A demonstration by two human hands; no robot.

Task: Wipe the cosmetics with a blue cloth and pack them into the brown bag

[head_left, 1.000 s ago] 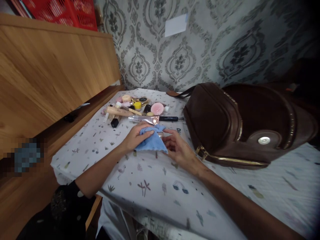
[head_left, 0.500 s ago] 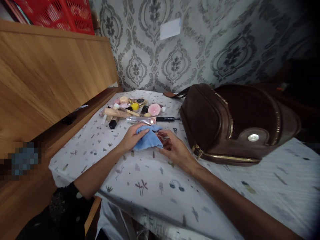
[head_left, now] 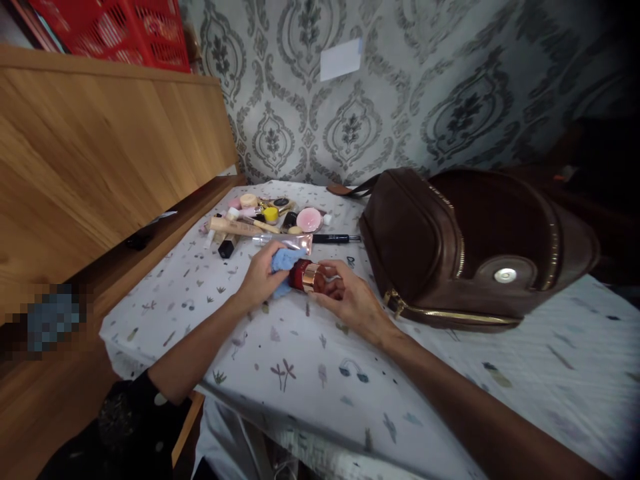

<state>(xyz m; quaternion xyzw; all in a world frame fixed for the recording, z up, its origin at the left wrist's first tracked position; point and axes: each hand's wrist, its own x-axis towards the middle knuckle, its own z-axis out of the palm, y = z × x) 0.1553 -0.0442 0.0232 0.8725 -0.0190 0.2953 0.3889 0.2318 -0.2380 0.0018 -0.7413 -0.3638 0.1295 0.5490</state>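
Observation:
A blue cloth (head_left: 286, 260) is bunched in my left hand (head_left: 259, 275), pressed against one end of a small dark red container (head_left: 299, 274) with a shiny gold band. The fingers of my right hand (head_left: 345, 290) close round the gold end of this container. Both hands are over the front middle of the patterned tablecloth (head_left: 300, 353). Just beyond them lie a pink and silver tube (head_left: 285, 241) and a black pen-like item (head_left: 335, 239).
Several cosmetics surround a yellow-lidded jar (head_left: 271, 214) and a round pink compact (head_left: 309, 219). A large brown bag (head_left: 415, 233) stands to the right. Left are a wooden panel (head_left: 110, 147) and a red basket (head_left: 115, 30); patterned wallpaper is behind.
The blue cloth has drawn back to the left into a tighter bunch, exposing the red and gold container between my hands. The bag and cosmetics have stayed where they were.

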